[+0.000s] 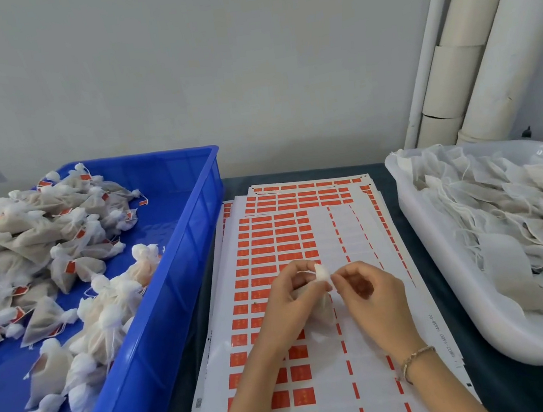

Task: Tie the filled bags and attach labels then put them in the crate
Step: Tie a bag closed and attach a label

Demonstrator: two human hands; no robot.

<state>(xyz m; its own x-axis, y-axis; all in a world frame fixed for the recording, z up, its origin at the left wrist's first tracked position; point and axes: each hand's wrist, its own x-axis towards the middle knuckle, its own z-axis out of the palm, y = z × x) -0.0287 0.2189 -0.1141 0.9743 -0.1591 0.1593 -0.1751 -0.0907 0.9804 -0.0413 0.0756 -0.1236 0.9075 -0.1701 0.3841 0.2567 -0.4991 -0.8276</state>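
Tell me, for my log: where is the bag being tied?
Head view, lower centre: the bag is held by left hand and right hand over the label sheets, between blue crate and white tray.

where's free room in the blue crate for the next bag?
Blue plastic crate: bare floor in the far right corner, between the heap of tied white mesh bags and the back and right walls. Left side and near right wall are crowded.

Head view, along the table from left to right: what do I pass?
Blue crate holding tied bags → sheets of red labels → white tray holding untied bags. Left hand, bag and right hand overlap the sheets, so they are left out of the order.
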